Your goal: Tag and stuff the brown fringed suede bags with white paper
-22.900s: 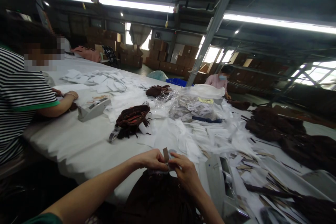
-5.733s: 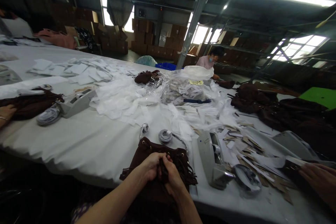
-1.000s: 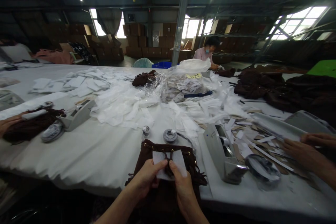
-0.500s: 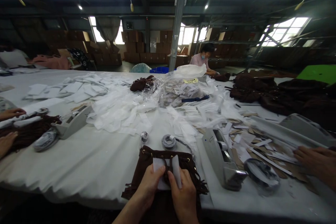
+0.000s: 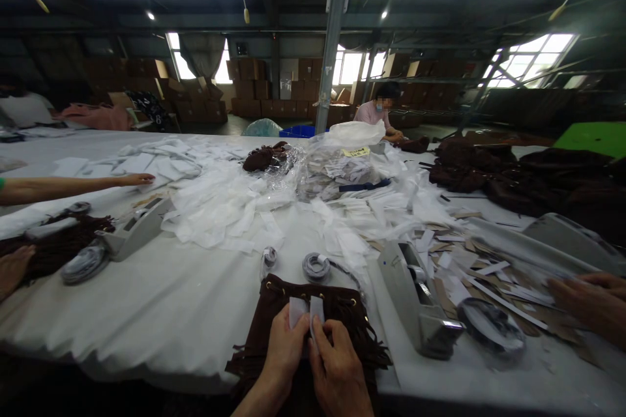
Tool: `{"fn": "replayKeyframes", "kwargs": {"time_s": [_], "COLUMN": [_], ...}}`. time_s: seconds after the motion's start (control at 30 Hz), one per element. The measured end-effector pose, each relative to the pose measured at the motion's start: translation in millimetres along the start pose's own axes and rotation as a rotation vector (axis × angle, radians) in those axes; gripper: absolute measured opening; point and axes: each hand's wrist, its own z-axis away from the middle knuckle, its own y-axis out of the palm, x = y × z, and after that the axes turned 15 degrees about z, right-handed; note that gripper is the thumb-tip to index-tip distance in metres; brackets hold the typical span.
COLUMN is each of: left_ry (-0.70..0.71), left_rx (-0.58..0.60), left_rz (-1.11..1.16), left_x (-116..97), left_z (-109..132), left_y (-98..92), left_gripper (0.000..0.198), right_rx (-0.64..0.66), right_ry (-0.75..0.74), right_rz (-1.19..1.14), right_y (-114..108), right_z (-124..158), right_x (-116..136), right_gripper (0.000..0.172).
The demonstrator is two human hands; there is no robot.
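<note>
A dark brown fringed bag (image 5: pixel 278 313) with gold eyelets along its top lies at the front edge of the table. Over its middle, my left hand (image 5: pixel 284 345) pinches one side of a folded piece of white tissue paper (image 5: pixel 298 310). My right hand (image 5: pixel 337 358) grips the other side, thumb and fingers closed close beside the left. The hands hide the lower part of the paper. Just above the bag sit a wrapped strap coil (image 5: pixel 316 266) and a smaller wrapped piece (image 5: pixel 268 257).
A grey tape dispenser (image 5: pixel 415 300) stands to the right, near a plastic-wrapped coil (image 5: pixel 490 327) and paper strips. Another dispenser (image 5: pixel 134 228) is at left. White sheets and a plastic bag (image 5: pixel 337 166) lie ahead. Co-workers' hands (image 5: pixel 137 180) reach in at both sides.
My hands have drawn closer together, folding the paper inward over the bag's dark cords, which no longer show between them. At left, a co-worker's arm has reached out to the white sheets.
</note>
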Motion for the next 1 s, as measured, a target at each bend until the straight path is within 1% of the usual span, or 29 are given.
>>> {"fn": "replayKeyframes", "kwargs": {"time_s": [0.07,0.13,0.2,0.23,0.27,0.3,0.33,0.4,0.43,0.47,0.5,0.57,0.63,0.7,0.77,0.83,0.9,0.93,1.0], "left_ry": [-0.033,-0.06,-0.064,-0.062,-0.057,-0.054,-0.05,-0.027,-0.014,-0.003,0.002,0.0,0.004,0.025,0.06,0.085,0.089,0.082,0.046], "left_rx": [0.016,0.037,0.048,0.049,0.047,0.045,0.042,0.036,0.033,0.033,0.04,0.074,0.124,0.167,0.175,0.149,0.104,0.082,0.061], "left_rz": [0.071,0.081,0.071,0.071,0.077,0.084,0.086,0.069,0.057,0.048,0.043,0.05,0.052,0.011,-0.072,-0.142,-0.166,-0.163,-0.1], "left_x": [1,2,3,4,5,5,6,8,9,10,11,12,11,9,6,4,4,5,6], "left_z": [0,-1,-2,-3,-3,-3,-3,-3,-3,-3,-3,-3,-3,-4,-4,-4,-3,-1,4], "left_y": [-2.2,-5.7,-9.3,-10.7,-11.8,-12.5,-12.8,-13.1,-13.4,-13.9,-14.6,-16.8,-19.2,-21.1,-22.1,-21.9,-20.5,-19.4,-16.5], "left_gripper": [0.031,0.037,0.037,0.036,0.036,0.035,0.035,0.037,0.038,0.038,0.039,0.039,0.036,0.03,0.023,0.016,0.011,0.011,0.019], "right_rx": [0.007,0.023,0.066,0.103,0.141,0.178,0.214,0.307,0.364,0.427,0.489,0.584,0.669,0.732,0.737,0.682,0.615,0.578,0.515], "right_ry": [-0.011,-0.021,-0.005,0.02,0.07,0.157,0.282,0.577,0.697,0.775,0.806,0.801,0.816,0.855,0.883,0.897,0.901,0.902,0.899], "right_rz": [0.017,-0.002,-0.098,-0.172,-0.252,-0.33,-0.402,-0.542,-0.615,-0.689,-0.758,-0.862,-0.908,-0.904,-0.867,-0.82,-0.774,-0.751,-0.718], "right_y": [0,0,-4,-6,-9,-11,-12,-12,-11,-10,-9,-8,-9,-8,-4,4,13,18,25], "right_z": [2,4,4,3,2,-1,-5,-16,-23,-30,-36,-49,-57,-62,-63,-62,-60,-59,-57], "right_x": [0,1,1,1,0,-1,-4,-9,-12,-15,-17,-18,-16,-12,-8,-6,-6,-6,-7], "right_gripper": [0.037,0.04,0.042,0.04,0.035,0.031,0.029,0.033,0.035,0.036,0.036,0.035,0.033,0.028,0.024,0.022,0.021,0.02,0.019]}}
